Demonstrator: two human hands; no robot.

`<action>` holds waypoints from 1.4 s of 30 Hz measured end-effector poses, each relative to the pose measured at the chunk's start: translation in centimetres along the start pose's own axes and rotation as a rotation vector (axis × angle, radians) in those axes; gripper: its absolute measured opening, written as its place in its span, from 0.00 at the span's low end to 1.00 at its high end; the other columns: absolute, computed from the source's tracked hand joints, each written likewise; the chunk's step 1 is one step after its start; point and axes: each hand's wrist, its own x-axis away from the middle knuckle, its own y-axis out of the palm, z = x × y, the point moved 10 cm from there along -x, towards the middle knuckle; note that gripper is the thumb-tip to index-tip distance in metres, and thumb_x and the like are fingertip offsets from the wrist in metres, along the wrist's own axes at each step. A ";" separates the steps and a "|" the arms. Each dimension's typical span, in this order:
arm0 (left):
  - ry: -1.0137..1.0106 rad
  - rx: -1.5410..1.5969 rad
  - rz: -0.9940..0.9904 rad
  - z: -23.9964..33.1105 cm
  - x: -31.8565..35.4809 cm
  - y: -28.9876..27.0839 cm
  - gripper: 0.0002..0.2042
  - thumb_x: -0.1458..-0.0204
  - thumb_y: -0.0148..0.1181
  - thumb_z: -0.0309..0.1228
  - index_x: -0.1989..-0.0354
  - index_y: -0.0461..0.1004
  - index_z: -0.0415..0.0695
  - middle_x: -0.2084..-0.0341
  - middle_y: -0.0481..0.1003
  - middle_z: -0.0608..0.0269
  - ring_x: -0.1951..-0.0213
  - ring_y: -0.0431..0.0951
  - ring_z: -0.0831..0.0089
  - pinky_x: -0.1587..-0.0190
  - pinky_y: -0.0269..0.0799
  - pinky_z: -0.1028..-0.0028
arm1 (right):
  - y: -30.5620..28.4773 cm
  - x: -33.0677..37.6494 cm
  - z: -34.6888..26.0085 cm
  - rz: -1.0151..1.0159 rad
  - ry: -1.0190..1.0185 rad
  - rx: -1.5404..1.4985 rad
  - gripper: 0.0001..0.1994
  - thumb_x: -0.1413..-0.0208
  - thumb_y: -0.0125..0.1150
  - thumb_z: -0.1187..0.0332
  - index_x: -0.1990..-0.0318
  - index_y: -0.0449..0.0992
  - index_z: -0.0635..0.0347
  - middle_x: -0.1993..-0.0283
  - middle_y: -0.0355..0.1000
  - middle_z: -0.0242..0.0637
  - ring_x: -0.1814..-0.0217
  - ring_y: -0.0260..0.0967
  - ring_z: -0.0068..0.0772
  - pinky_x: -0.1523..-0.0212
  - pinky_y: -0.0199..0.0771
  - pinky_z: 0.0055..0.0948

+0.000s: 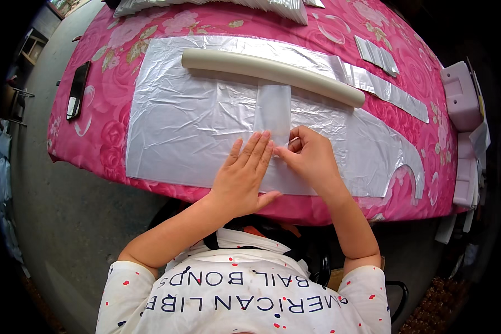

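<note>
A large silvery-white plastic sheet (178, 128) lies spread and wrinkled across the table. On its middle is a narrow, translucent folded plastic strip (274, 108), its far end close to a long cream tube (273, 73) that rests across the sheet. My left hand (240, 177) lies flat over the near left part of the strip, fingers stretched out and thumb apart. At the strip's near right corner my right hand (313, 158) pinches its edge between thumb and curled forefinger. The fingers partly hide the corner.
A pink floral cloth (108, 147) covers the table. A black phone (78, 91) lies at the left. Stacked white folded pieces (267, 6) stand at the far edge, with a smaller folded stack (376, 55) and a plastic strip end (392, 94) at right. White foam boxes (461, 97) stand beyond the right edge.
</note>
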 end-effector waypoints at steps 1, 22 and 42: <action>-0.004 -0.003 -0.002 0.0 0.0 0.0 0.43 0.55 0.50 0.56 0.39 0.52 0.32 0.36 0.49 0.47 0.33 0.44 0.59 0.34 0.29 0.59 | -0.4 0.5 -0.4 0.072 -0.063 0.074 0.12 0.58 0.66 0.68 0.66 0.74 0.63 0.73 0.73 0.38 0.71 0.74 0.31 0.73 0.69 0.27; 0.210 0.037 0.311 -0.5 -1.2 -4.0 0.09 0.60 0.57 0.21 0.67 0.73 0.36 0.62 0.75 0.57 0.61 0.75 0.63 0.58 0.72 0.69 | -0.7 0.1 -5.4 -0.061 -0.838 0.290 0.18 0.62 0.51 0.82 0.58 0.74 0.65 0.53 0.71 0.41 0.48 0.66 0.43 0.48 0.67 0.35; 0.356 0.047 0.220 1.3 3.6 -3.8 0.22 0.60 0.61 0.37 0.55 0.73 0.41 0.56 0.74 0.60 0.51 0.73 0.68 0.44 0.63 0.64 | 1.9 7.4 -4.7 0.009 -1.014 0.371 0.11 0.59 0.57 0.74 0.63 0.75 0.59 0.61 0.73 0.32 0.59 0.70 0.35 0.60 0.72 0.31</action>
